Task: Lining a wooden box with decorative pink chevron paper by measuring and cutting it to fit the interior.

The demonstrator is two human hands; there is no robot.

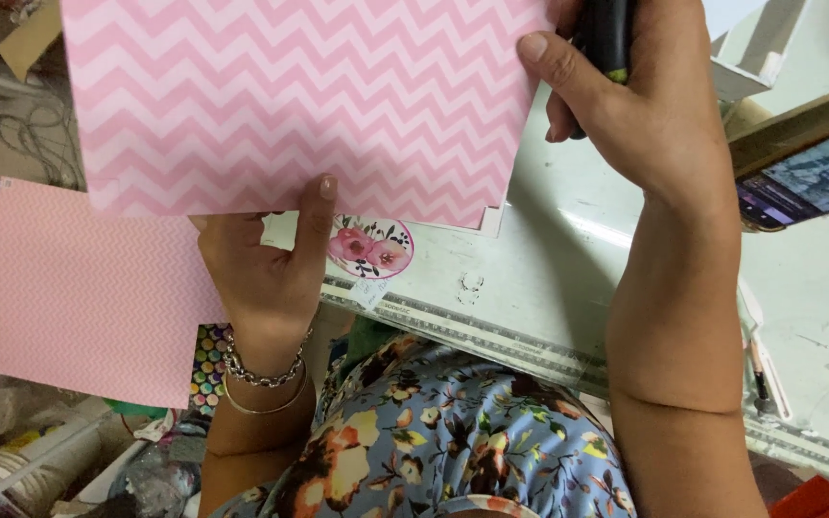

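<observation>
Hands at work on 1 sheet of pink chevron paper, held flat over the pale table. We judge the step as lining up or marking the sheet's right edge. Our left hand pinches the sheet's lower edge, thumb on top, fingers hidden beneath. Our right hand is closed around a black tool with a green tip, upright at the sheet's right edge; its working end is hidden, so we cannot tell what kind of tool it is. The next move, as we judge it, calls for the left hand to keep the sheet from shifting while the tool runs along the edge. The sheet looks stiff and uncreased, with a small notch at its lower right corner. A 2nd pink sheet lies to the left, and a round floral sticker sits just below the held sheet.
</observation>
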